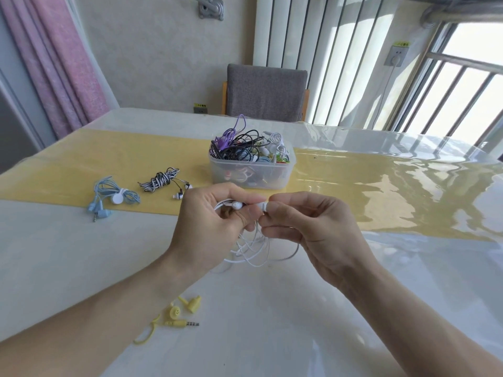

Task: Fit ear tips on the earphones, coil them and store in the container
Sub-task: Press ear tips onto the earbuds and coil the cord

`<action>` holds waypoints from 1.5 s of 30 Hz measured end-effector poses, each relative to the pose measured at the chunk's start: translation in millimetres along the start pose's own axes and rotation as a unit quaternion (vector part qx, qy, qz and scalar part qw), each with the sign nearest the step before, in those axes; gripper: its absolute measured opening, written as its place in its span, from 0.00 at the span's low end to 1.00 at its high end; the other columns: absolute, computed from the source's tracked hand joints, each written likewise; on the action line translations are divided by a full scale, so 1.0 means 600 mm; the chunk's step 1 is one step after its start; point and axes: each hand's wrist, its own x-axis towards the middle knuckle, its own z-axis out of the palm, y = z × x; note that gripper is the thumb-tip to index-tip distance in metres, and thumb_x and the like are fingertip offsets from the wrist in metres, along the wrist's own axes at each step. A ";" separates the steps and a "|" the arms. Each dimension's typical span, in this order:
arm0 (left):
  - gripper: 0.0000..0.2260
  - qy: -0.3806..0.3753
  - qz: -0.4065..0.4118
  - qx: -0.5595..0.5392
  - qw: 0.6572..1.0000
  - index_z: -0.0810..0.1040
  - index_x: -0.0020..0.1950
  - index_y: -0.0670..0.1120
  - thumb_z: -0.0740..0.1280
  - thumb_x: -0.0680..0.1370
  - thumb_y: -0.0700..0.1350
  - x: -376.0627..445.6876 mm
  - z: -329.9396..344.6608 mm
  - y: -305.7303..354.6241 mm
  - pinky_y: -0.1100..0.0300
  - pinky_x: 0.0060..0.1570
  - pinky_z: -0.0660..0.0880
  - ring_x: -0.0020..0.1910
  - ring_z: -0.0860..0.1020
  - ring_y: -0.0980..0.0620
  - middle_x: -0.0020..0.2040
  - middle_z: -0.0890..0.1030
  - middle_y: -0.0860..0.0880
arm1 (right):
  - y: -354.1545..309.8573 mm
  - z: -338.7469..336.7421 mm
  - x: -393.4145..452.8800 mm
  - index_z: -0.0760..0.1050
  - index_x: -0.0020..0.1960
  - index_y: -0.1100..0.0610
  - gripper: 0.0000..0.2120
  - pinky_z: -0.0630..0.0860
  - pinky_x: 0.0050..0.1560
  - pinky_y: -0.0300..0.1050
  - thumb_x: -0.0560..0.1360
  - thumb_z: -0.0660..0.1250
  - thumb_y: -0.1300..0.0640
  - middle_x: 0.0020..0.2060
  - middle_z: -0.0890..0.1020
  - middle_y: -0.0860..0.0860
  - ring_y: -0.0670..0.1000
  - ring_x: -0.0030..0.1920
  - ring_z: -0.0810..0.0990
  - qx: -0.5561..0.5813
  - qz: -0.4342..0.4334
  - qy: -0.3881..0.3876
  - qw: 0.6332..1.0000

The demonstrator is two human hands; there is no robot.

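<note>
— So where are the white earphones (251, 242) now?

— Both my hands hold them above the middle of the table (81, 262), on my side of the container (250, 170). My left hand (215, 221) pinches 1 bud, my right hand (307, 229) pinches the other; the cord dangles in loose loops.

— Tricky to handle?

— Light and limp, I'd guess. The tips look small and slippery, so I'd grip the hard bud shells, not the thin wire.

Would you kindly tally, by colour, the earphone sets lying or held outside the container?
Blue earphones: 1
Black-and-white earphones: 1
Yellow earphones: 1
White earphones, held in the hands, left hand and right hand: 1
Total: 4
</note>
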 end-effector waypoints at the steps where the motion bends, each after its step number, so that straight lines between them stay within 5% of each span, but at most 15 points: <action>1: 0.08 0.003 -0.011 -0.025 1.000 0.84 0.43 0.45 0.72 0.73 0.32 0.000 0.002 -0.001 0.60 0.29 0.73 0.28 0.76 0.51 0.27 0.79 0.46 | -0.001 -0.001 0.000 0.83 0.42 0.64 0.05 0.82 0.38 0.44 0.67 0.75 0.64 0.35 0.85 0.61 0.55 0.34 0.85 0.004 0.000 -0.004 1.000; 10: 0.07 -0.017 -0.126 -0.177 0.976 0.81 0.42 0.40 0.69 0.65 0.38 0.001 0.010 0.004 0.63 0.24 0.70 0.24 0.74 0.53 0.26 0.77 0.47 | 0.002 -0.016 0.004 0.81 0.46 0.67 0.12 0.81 0.40 0.41 0.66 0.73 0.61 0.34 0.84 0.59 0.53 0.34 0.83 0.003 -0.010 -0.066 0.998; 19: 0.05 -0.081 -0.226 -0.252 0.937 0.81 0.41 0.38 0.67 0.67 0.36 0.006 0.001 0.014 0.65 0.23 0.67 0.23 0.71 0.54 0.29 0.77 0.44 | -0.002 -0.009 0.001 0.82 0.42 0.62 0.04 0.80 0.38 0.45 0.70 0.74 0.62 0.34 0.84 0.58 0.54 0.35 0.82 -0.082 -0.125 -0.063 0.987; 26: 0.06 -0.072 -0.249 -0.239 0.936 0.81 0.41 0.38 0.69 0.66 0.38 0.009 0.002 0.013 0.65 0.24 0.67 0.24 0.72 0.53 0.32 0.78 0.44 | -0.004 -0.016 0.003 0.85 0.42 0.53 0.08 0.81 0.40 0.40 0.72 0.76 0.66 0.36 0.85 0.46 0.46 0.35 0.84 -0.315 -0.274 0.014 0.909; 28: 0.07 -0.043 -0.245 -0.229 0.941 0.82 0.42 0.38 0.70 0.66 0.38 0.008 0.005 0.009 0.65 0.24 0.68 0.24 0.72 0.53 0.32 0.79 0.43 | 0.001 -0.017 0.004 0.86 0.45 0.52 0.08 0.80 0.39 0.38 0.73 0.75 0.65 0.37 0.85 0.45 0.45 0.37 0.85 -0.352 -0.284 0.023 0.892; 33: 0.03 0.016 -0.182 -0.177 0.967 0.81 0.43 0.39 0.69 0.74 0.33 0.004 0.010 0.008 0.65 0.23 0.67 0.22 0.71 0.53 0.27 0.78 0.46 | 0.000 -0.016 0.001 0.86 0.49 0.53 0.07 0.79 0.38 0.38 0.74 0.74 0.63 0.34 0.87 0.46 0.44 0.36 0.86 -0.296 -0.203 -0.021 0.933; 39: 0.06 -0.002 -0.034 -0.017 0.999 0.83 0.45 0.43 0.72 0.74 0.33 0.000 0.002 0.000 0.59 0.28 0.72 0.27 0.75 0.50 0.27 0.79 0.47 | 0.001 -0.021 0.009 0.85 0.42 0.57 0.02 0.76 0.36 0.43 0.71 0.77 0.61 0.36 0.86 0.51 0.48 0.34 0.79 -0.179 -0.118 -0.040 0.976; 45: 0.03 -0.016 -0.021 0.017 1.000 0.82 0.46 0.43 0.71 0.75 0.36 0.004 0.000 -0.002 0.59 0.29 0.72 0.26 0.74 0.52 0.27 0.79 0.48 | 0.006 -0.018 0.007 0.85 0.48 0.61 0.07 0.79 0.37 0.43 0.70 0.77 0.64 0.36 0.87 0.53 0.51 0.35 0.84 -0.147 -0.121 -0.010 0.982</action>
